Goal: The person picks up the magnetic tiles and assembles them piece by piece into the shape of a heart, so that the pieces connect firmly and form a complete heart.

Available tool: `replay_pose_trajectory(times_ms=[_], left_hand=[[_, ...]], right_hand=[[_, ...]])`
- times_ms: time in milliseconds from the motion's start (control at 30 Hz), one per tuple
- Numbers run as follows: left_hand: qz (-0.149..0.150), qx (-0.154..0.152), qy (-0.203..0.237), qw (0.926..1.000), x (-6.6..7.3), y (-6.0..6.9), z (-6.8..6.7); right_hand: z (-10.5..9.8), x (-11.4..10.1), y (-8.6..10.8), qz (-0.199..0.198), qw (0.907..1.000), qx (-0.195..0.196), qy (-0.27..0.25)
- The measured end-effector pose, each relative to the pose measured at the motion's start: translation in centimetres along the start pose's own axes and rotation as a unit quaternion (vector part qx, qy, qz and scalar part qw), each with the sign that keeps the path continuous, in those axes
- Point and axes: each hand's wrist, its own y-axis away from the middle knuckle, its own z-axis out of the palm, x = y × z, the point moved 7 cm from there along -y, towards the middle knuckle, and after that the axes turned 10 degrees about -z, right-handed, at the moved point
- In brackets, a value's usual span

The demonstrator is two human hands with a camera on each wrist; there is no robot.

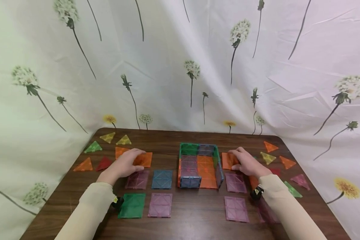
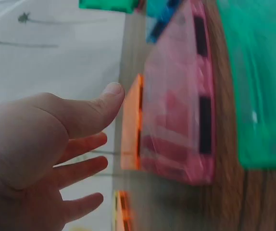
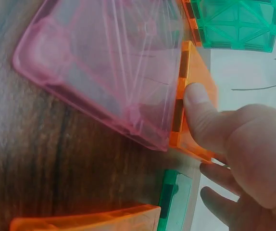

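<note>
My left hand (image 1: 127, 162) hovers over an orange square magnetic tile (image 1: 147, 159) on the left of the table. In the left wrist view its fingers are spread, with the thumb next to the tile's edge. My right hand (image 1: 246, 161) is at another orange square magnetic tile (image 1: 226, 160), its thumb tip at the near edge in the right wrist view; its index finger is mostly hidden there. Between the hands stands a low open box of magnetic tiles (image 1: 185, 183), with green, blue and orange walls and an orange and purple floor.
Nearer than the left hand lie pink (image 1: 137, 180), blue (image 1: 162, 179), green (image 1: 132, 206) and purple (image 1: 160, 205) square tiles. Purple squares (image 1: 236, 209) lie on the right. Triangle tiles (image 1: 108, 137) line both sides of the wooden table (image 1: 198, 213). A flowered cloth (image 1: 168, 66) hangs behind.
</note>
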Motion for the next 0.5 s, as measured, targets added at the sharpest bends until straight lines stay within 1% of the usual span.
replay_pose_trajectory(times_ms=[100,200,267,333,500], left_hand=[[-0.012,-0.018,-0.007,0.9997,-1.1,0.0,0.3],[-0.017,-0.037,-0.008,0.9991,-1.6,0.0,0.9],[-0.02,-0.045,-0.002,0.9988,-1.9,0.1,1.2],[-0.021,-0.048,0.003,0.9986,-2.0,0.1,1.3],[-0.031,-0.042,0.004,0.9987,-2.3,0.0,1.2]], right_hand=[[-0.4,0.2,0.0,0.022,0.9996,0.02,0.002],[-0.8,0.5,0.3,0.044,0.9981,0.043,0.001],[-1.3,0.5,0.4,0.048,0.9968,0.063,-0.001],[-1.8,0.4,0.6,0.045,0.9954,0.085,-0.003],[-3.5,-0.2,1.2,0.043,0.9904,0.131,-0.003]])
